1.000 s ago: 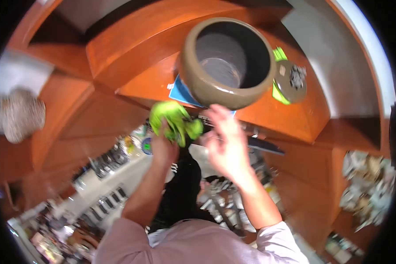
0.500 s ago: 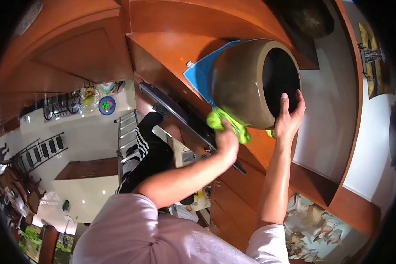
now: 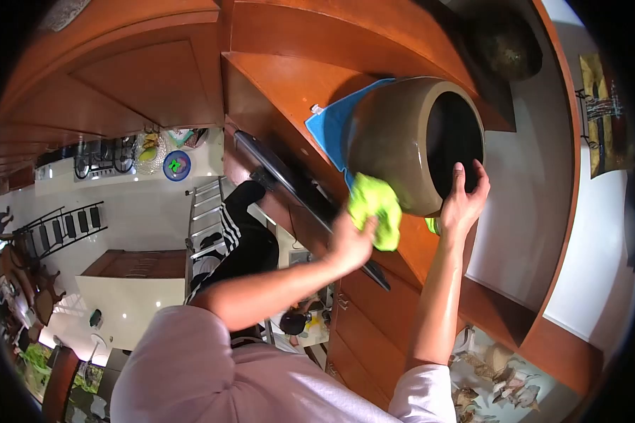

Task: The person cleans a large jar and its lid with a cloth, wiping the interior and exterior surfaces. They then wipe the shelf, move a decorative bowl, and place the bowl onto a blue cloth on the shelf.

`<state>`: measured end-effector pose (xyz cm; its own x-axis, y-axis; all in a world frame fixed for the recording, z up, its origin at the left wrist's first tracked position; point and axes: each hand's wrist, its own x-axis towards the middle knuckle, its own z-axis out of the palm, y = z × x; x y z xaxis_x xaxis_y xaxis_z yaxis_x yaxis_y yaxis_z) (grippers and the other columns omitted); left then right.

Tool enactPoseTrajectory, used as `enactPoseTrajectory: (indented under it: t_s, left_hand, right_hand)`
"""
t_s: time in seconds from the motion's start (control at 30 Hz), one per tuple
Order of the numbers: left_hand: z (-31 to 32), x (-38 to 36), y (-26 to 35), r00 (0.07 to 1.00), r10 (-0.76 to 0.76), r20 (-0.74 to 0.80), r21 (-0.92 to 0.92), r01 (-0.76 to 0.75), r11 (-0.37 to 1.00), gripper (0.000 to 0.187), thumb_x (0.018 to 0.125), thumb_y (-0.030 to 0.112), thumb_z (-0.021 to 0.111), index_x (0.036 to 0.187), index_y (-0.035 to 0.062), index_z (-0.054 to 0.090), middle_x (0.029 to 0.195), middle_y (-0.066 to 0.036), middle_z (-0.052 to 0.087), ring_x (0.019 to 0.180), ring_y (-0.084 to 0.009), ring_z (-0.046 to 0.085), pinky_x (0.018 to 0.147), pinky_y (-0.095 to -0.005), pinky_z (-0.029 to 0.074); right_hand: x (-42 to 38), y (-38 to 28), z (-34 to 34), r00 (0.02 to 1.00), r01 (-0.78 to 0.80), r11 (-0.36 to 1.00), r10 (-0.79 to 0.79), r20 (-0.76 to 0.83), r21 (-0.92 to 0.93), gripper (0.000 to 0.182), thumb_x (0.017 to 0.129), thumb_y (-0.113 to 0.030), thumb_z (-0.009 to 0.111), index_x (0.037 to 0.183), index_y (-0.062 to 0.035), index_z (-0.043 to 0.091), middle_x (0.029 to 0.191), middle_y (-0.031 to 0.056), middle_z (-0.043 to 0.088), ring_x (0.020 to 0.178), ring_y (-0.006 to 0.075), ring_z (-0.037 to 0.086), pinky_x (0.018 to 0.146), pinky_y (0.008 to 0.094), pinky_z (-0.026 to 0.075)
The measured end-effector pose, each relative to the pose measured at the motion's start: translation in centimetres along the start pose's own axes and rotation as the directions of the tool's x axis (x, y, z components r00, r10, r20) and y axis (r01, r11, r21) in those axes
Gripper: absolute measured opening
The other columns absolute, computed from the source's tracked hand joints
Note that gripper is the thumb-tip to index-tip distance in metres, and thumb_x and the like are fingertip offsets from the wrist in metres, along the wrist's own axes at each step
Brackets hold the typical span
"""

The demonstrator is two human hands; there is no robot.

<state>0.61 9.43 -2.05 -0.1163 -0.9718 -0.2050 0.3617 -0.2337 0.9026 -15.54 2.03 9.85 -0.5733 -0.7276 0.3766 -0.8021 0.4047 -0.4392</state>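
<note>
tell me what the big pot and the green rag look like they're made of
Large olive-brown round pot: likely glazed ceramic or stoneware, going by its smooth, faintly shiny wall and thick rim. Bright green rag: soft cloth, maybe microfibre, since it bunches into fuzzy folds against the pot.

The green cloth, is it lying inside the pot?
No. The left hand presses the green cloth against the outside of the pot, while the right hand grips the rim.

One brown pot [image 3: 395, 141], one green cloth [image 3: 376, 209], one blue mat [image 3: 330, 127], and seemingly a second dark pot [image 3: 504, 44] behind.
</note>
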Motion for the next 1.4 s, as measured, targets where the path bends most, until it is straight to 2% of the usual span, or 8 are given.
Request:
enactPoseTrajectory:
  t_s: [0.33,0.53,0.6,0.77,0.97,1.03,1.23,1.4]
  left_hand:
    - [1.9,7.3,-8.5,0.869,-0.190,-0.456,-0.071,0.178,0.982,0.035,0.104,0.017,0.049,0.135,0.0022,0.051,0.122,-0.015,0.065,0.110,-0.0271,0.062,0.097,-0.0378,0.047]
    - [-2.6,23.0,-0.3,0.973,-0.207,0.100,0.015,0.206,0.978,0.033,0.105,0.026,0.044,0.120,0.0036,0.063,0.108,-0.009,0.069,0.095,-0.0189,0.066,0.085,-0.0354,0.052]
    - [-2.0,29.0,3.5,0.703,-0.507,0.499,-0.098,0.627,0.773,0.037,0.104,0.031,0.046,0.118,0.0020,0.065,0.105,-0.010,0.071,0.092,-0.0218,0.067,0.086,-0.0373,0.053]
    - [-0.9,21.8,7.9,0.839,0.348,0.417,0.272,-0.481,0.834,0.042,0.103,0.022,0.048,0.139,-0.0002,0.052,0.154,-0.019,0.038,0.143,-0.0326,0.038,0.118,-0.0378,0.029]
    - [-3.1,14.9,-0.6,0.930,0.340,0.143,0.203,-0.363,0.909,0.038,0.104,0.016,0.049,0.140,0.0046,0.055,0.156,-0.023,0.032,0.144,-0.0358,0.035,0.118,-0.0432,0.030]
    - [-2.0,20.6,5.6,0.959,-0.161,0.233,-0.028,0.172,0.985,0.040,0.106,0.022,0.047,0.140,0.0018,0.053,0.149,-0.021,0.044,0.138,-0.0318,0.044,0.115,-0.0382,0.033]
    - [2.9,9.6,10.5,0.630,0.679,0.377,0.331,-0.777,0.536,0.038,0.096,0.016,0.055,0.131,0.0019,0.060,0.138,-0.022,0.051,0.138,-0.0451,0.041,0.116,-0.0528,0.032]
    - [0.9,5.2,2.0,0.557,0.760,0.335,0.398,-0.815,0.422,0.031,0.085,-0.003,0.058,0.116,-0.0013,0.063,0.134,-0.028,0.044,0.134,-0.0510,0.041,0.112,-0.0577,0.035]
  right_hand:
    - [0.0,0.4,-0.1,0.999,0.033,0.998,-0.033,-0.015,0.047,0.040,0.093,-0.026,0.071,0.125,-0.0055,0.061,0.130,0.0129,0.057,0.125,0.0313,0.053,0.109,0.0422,0.039]
    - [0.0,0.2,-0.1,0.996,0.085,0.996,-0.084,-0.030,0.027,0.037,0.092,-0.021,0.072,0.123,-0.0045,0.061,0.131,0.0144,0.057,0.126,0.0319,0.053,0.110,0.0420,0.039]
    - [-0.1,0.2,-0.2,0.995,0.091,0.996,-0.091,-0.034,0.018,0.037,0.091,-0.020,0.073,0.122,-0.0042,0.062,0.132,0.0158,0.057,0.126,0.0330,0.052,0.110,0.0432,0.039]
    - [-0.1,0.7,0.0,0.993,0.102,0.993,-0.098,-0.068,0.053,0.035,0.089,-0.020,0.074,0.118,-0.0049,0.063,0.131,0.0173,0.057,0.128,0.0342,0.052,0.110,0.0443,0.038]
    - [-0.1,0.3,0.0,0.992,0.097,0.995,-0.098,-0.080,-0.010,0.037,0.087,-0.024,0.075,0.118,-0.0064,0.064,0.131,0.0184,0.058,0.129,0.0364,0.050,0.112,0.0475,0.037]
    - [0.0,0.4,0.0,0.992,0.091,0.996,-0.093,-0.082,-0.020,0.039,0.085,-0.024,0.076,0.118,-0.0066,0.064,0.131,0.0182,0.058,0.129,0.0363,0.050,0.111,0.0474,0.038]
    - [0.0,-0.1,0.1,0.984,0.062,0.998,-0.061,-0.167,0.002,0.037,0.087,-0.023,0.073,0.119,-0.0057,0.062,0.126,0.0172,0.061,0.121,0.0368,0.055,0.106,0.0475,0.042]
    - [-4.3,1.5,-0.8,0.920,-0.041,0.874,0.221,-0.322,0.483,0.031,0.102,-0.017,0.059,0.127,0.0001,0.057,0.123,0.0136,0.062,0.115,0.0226,0.056,0.102,0.0352,0.044]
